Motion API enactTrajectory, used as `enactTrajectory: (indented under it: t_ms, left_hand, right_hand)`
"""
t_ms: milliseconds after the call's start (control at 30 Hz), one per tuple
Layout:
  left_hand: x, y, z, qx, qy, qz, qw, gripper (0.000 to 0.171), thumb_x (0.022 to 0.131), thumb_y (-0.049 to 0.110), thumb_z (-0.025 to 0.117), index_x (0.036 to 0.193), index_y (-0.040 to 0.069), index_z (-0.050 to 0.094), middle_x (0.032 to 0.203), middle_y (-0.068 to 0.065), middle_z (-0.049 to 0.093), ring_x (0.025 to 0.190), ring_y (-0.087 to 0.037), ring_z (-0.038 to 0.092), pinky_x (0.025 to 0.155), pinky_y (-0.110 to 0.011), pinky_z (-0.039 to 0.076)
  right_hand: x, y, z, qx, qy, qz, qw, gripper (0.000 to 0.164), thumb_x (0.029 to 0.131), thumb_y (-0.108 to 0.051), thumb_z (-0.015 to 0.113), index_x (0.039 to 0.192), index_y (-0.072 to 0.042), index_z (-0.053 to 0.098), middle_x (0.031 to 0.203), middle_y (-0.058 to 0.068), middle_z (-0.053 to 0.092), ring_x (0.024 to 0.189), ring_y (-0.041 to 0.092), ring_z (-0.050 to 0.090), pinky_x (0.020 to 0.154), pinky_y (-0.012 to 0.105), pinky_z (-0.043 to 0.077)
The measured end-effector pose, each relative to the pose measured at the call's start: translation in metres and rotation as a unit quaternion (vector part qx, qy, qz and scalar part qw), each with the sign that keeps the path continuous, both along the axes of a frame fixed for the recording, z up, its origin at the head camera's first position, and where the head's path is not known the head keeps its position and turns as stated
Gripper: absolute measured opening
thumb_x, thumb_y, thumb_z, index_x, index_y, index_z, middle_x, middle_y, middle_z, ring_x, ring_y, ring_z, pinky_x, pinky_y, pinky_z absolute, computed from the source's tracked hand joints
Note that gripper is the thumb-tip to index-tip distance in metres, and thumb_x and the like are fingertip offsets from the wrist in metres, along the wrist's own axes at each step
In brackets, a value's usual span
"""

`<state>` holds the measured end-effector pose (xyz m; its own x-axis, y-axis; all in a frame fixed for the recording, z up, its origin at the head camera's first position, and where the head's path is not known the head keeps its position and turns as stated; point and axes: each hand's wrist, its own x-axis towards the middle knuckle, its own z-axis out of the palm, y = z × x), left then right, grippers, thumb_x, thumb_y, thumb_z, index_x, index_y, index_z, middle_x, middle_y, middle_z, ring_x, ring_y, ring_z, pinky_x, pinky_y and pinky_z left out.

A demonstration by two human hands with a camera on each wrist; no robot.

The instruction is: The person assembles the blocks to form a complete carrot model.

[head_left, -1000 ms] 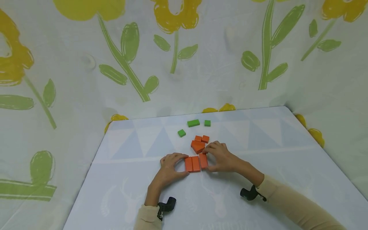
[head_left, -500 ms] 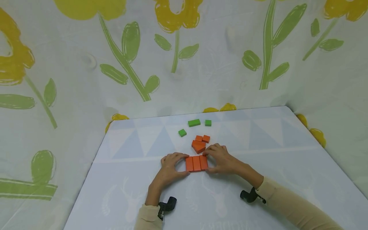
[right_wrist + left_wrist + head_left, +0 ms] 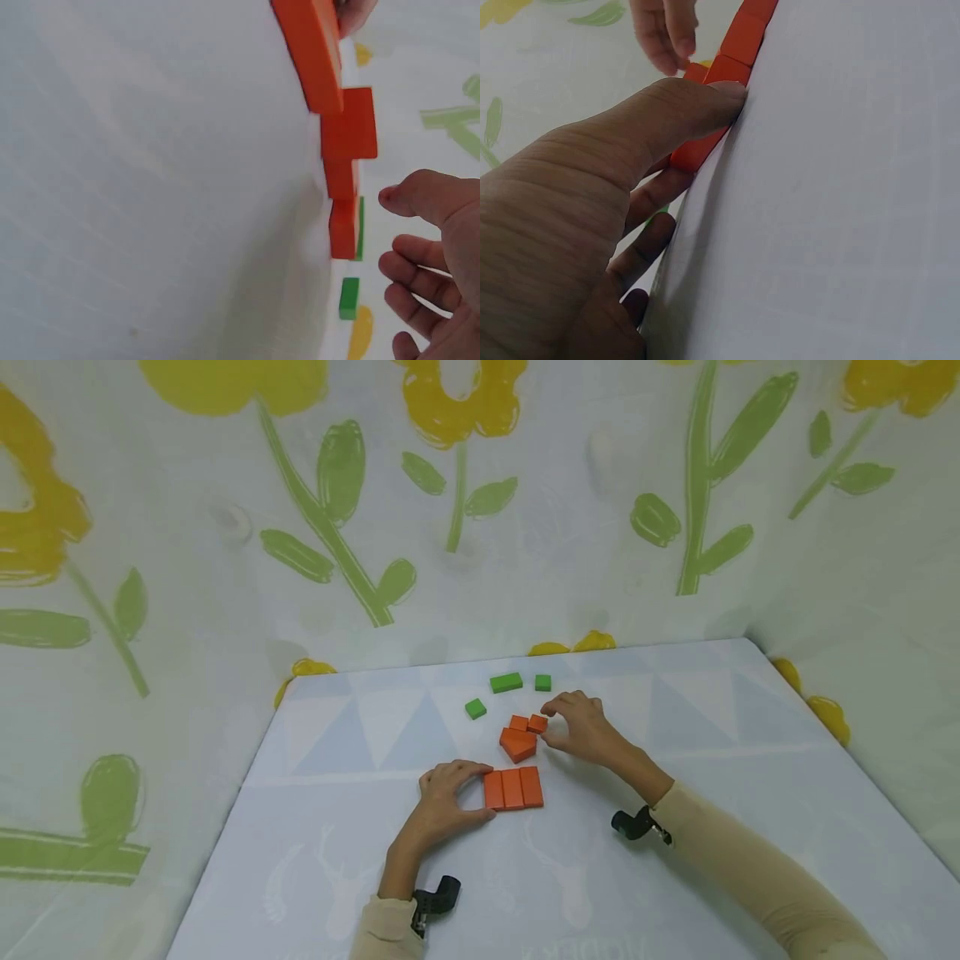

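Note:
Three orange rectangular blocks lie side by side on the table. My left hand (image 3: 442, 797) pinches the leftmost orange block (image 3: 493, 790) by its near and far ends, thumb nearest me; the left wrist view shows the thumb across its near end. Beyond the row, a five-sided orange block (image 3: 517, 744) points toward me, with two small orange blocks behind it. Beside the right small orange block (image 3: 537, 723) is my right hand (image 3: 588, 731), thumb and fingers spread apart. In the right wrist view, that hand's fingers (image 3: 420, 281) hold nothing.
Past the orange pieces lie a long green block (image 3: 506, 682), a small green block (image 3: 543, 682) and another green block (image 3: 476, 708) further left. A flower-printed curtain (image 3: 570, 527) hangs behind the table (image 3: 337, 827).
The right-hand orange block was slid left against the other two. My right hand then let go of it and moved away from me to the small orange block. My left hand stayed put.

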<state>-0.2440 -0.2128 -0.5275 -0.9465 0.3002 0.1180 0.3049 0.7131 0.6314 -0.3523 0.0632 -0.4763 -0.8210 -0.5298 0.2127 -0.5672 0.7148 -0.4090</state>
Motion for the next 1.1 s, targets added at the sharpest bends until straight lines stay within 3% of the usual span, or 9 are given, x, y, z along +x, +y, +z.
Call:
enactTrajectory:
  t_ms: [267, 567, 900, 1100]
  left_hand:
    - [0.003, 0.002, 0.001, 0.002, 0.002, -0.005, 1.0000, 0.057, 0.081, 0.037, 0.081, 0.134, 0.030, 0.061, 0.134, 0.006, 0.056, 0.125, -0.023, 0.044, 0.103, -0.054, 0.020]
    - [-0.001, 0.003, 0.005, -0.012, 0.011, -0.008, 0.9998, 0.056, 0.082, 0.038, 0.081, 0.134, 0.028, 0.061, 0.134, 0.004, 0.056, 0.124, -0.023, 0.045, 0.103, -0.054, 0.021]
    - [0.000, -0.003, -0.002, -0.006, -0.001, -0.004, 1.0000, 0.067, 0.082, 0.042, 0.079, 0.142, 0.028, 0.055, 0.140, 0.004, 0.052, 0.127, -0.022, 0.042, 0.106, -0.054, 0.018]
    - [-0.002, -0.004, -0.003, 0.028, 0.005, -0.012, 0.9995, 0.053, 0.087, 0.038, 0.074, 0.136, 0.029, 0.060, 0.137, 0.008, 0.052, 0.125, -0.019, 0.043, 0.106, -0.052, 0.016]
  right_hand:
    - [-0.018, -0.006, -0.007, 0.059, -0.041, -0.030, 0.997, 0.035, 0.086, -0.025, 0.077, 0.115, -0.008, 0.069, 0.114, 0.006, 0.064, 0.115, 0.030, 0.050, 0.092, 0.051, 0.035]
    - [-0.020, -0.007, -0.007, 0.057, -0.034, -0.045, 0.997, 0.029, 0.085, -0.021, 0.077, 0.110, -0.008, 0.070, 0.105, 0.004, 0.065, 0.107, 0.027, 0.052, 0.093, 0.050, 0.034]
    - [0.004, 0.006, 0.007, -0.004, 0.020, -0.022, 1.000, 0.024, 0.085, -0.017, 0.075, 0.108, -0.010, 0.070, 0.104, 0.002, 0.065, 0.107, 0.026, 0.051, 0.097, 0.052, 0.032]
    - [0.034, 0.011, 0.016, -0.030, 0.046, 0.017, 0.998, 0.023, 0.084, -0.015, 0.077, 0.106, -0.012, 0.070, 0.103, -0.001, 0.065, 0.107, 0.023, 0.052, 0.094, 0.051, 0.032]
